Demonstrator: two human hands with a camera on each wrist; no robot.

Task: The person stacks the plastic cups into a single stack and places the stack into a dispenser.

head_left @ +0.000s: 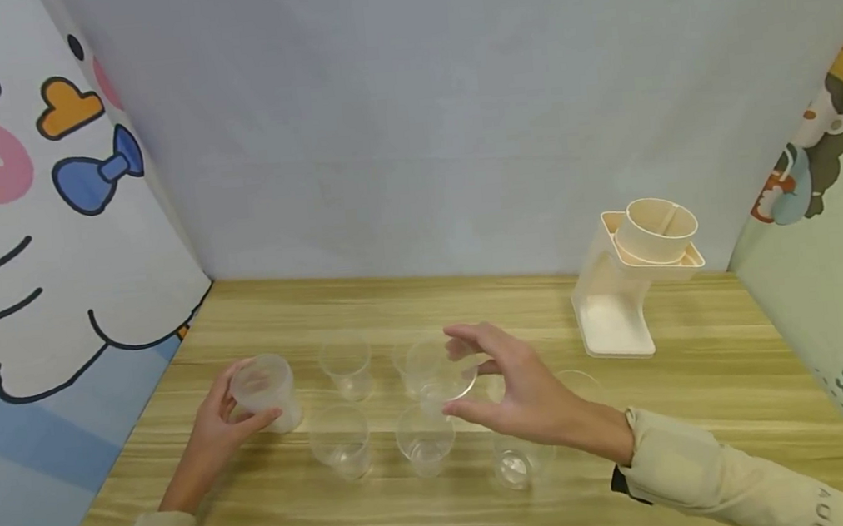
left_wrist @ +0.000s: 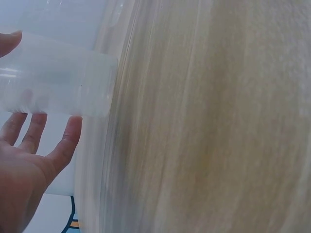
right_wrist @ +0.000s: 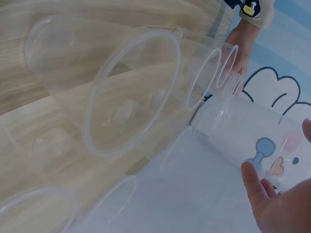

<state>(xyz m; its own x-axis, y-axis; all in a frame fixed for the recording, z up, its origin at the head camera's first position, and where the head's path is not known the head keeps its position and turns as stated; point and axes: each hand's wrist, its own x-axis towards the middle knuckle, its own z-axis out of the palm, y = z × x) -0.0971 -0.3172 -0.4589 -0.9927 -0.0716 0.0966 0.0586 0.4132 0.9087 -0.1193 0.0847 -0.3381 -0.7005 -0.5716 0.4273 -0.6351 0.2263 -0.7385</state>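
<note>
On the left of the table, my left hand (head_left: 213, 427) grips a stack of frosted plastic cups (head_left: 284, 409), thumb on one side and fingers on the other. The left wrist view shows the stack (left_wrist: 58, 77) with its base close at the tabletop. Near the middle, my right hand (head_left: 526, 392) holds a clear plastic cup (head_left: 433, 391) near its rim between thumb and fingers. In the head view this cup overlaps others behind it. Several clear cups stand upright around it, among them a back-left cup (head_left: 345, 361) and a front-left cup (head_left: 341, 445).
A cream stand with a round top (head_left: 655, 230) is at the back right of the wooden table (head_left: 711, 472). More clear cups, such as a front cup (head_left: 514, 459), stand under and beside the right forearm. Printed cloth walls enclose the table's back and sides.
</note>
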